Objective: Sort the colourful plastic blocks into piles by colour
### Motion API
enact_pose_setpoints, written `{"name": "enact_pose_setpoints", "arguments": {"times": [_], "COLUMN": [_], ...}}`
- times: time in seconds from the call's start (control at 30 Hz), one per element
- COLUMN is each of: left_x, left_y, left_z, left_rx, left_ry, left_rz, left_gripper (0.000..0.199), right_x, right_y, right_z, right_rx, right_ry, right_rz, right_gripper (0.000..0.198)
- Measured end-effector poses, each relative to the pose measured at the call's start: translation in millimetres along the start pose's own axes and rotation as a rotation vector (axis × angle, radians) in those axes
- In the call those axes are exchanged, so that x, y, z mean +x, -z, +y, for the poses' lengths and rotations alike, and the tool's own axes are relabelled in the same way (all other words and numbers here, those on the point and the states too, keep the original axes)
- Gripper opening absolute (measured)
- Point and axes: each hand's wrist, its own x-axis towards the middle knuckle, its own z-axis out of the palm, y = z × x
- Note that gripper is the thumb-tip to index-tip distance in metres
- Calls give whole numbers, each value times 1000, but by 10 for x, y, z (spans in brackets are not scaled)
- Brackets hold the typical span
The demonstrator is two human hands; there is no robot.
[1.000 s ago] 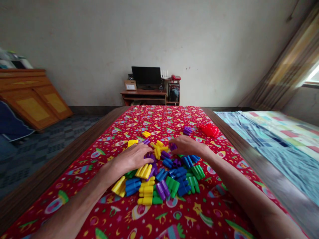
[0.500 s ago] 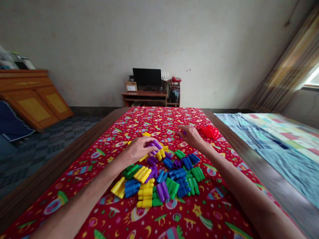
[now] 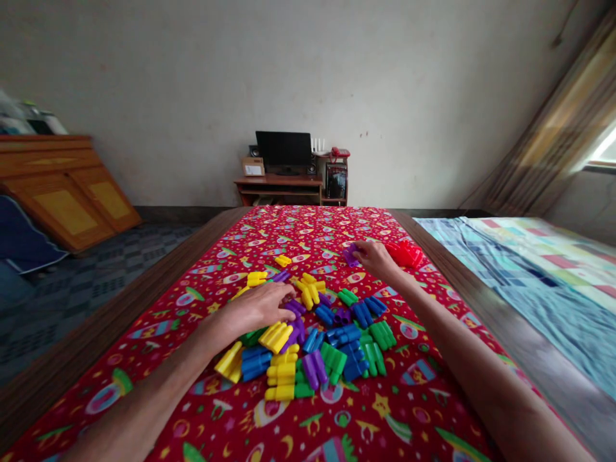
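Note:
My left hand (image 3: 260,307) is low over the near-left side of a heap of plastic toy blocks. Its thumb and fingers close around a purple block (image 3: 297,308), partly hidden by the fingers. Beyond that wrist lies another purple block (image 3: 282,276), with yellow blocks (image 3: 310,292) to its right. Farther out on the right, my right hand (image 3: 378,258) pinches a purple block (image 3: 351,255) at or just above the cloth. Close beside this hand is a group of red blocks (image 3: 409,254).
Blue blocks (image 3: 255,363), green blocks (image 3: 382,334) and more yellow ones spread across the red patterned tablecloth (image 3: 192,410). A lone yellow block (image 3: 283,261) lies farther back. Right of the table is a bed (image 3: 539,282); a desk with a monitor (image 3: 283,151) stands beyond.
My left hand has moved left and nearer, down to the purple blocks; the purple piece earlier at its fingertips is off the yellow blocks. My right hand has shifted slightly right, its purple block now more visible.

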Motion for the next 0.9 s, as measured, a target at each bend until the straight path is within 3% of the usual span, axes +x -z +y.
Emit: {"name": "enact_pose_setpoints", "arguments": {"times": [0.13, 0.27, 0.43, 0.53, 0.67, 0.83, 0.9], "left_x": [-38, -20, 9, 46, 82, 100, 115], "left_y": [-64, 23, 209, 219, 165, 106, 80], "left_z": [8, 141, 196, 198, 283, 374, 351], "left_rx": [155, 128, -29, -170, -234, -244, -293], "left_ry": [-54, 29, 40, 23, 3, -23, -29], "left_rz": [10, -19, 30, 137, 276, 367, 361], "left_gripper": [28, 16, 19, 21, 27, 27, 28], "right_x": [-12, -61, -93, -78, -113, -272, -287], "right_y": [-26, -48, 59, 154, 225, 166, 113], "right_z": [264, 326, 211, 18, -355, -778, -835], "right_rx": [-92, -211, -374, -394, -320, 161, 275], "right_ry": [-112, -216, -280, -261, -138, 339, 397], "right_rz": [-19, -98, -144, -99, -28, -188, -220], "right_gripper": [28, 35, 39, 39, 39, 29, 24]}}
